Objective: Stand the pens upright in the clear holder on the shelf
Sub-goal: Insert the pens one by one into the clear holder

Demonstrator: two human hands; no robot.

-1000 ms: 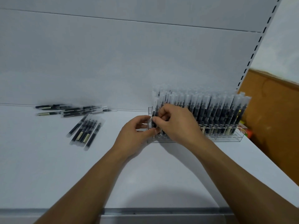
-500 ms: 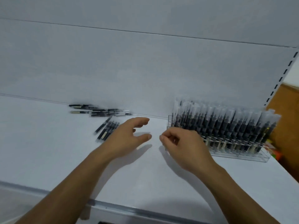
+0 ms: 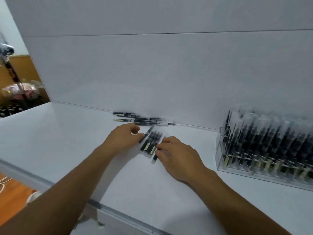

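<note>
Pickup step: your left hand (image 3: 124,139) and right hand (image 3: 178,156) touch the loose black plastic pens (image 3: 149,145), grip unclear; next, pinch and lift.

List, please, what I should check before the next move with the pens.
1. Both hands at the near pens: ok; left hand and right hand touch them.
2. Pen in a firm grip: cannot tell, blurred.
3. Near pens lying flat together: ok.
4. Holder upright on the shelf: ok.
5. Free slot in holder: cannot tell; it looks packed.
6. All pens stood: not ok; far pens lie by the wall.
</note>
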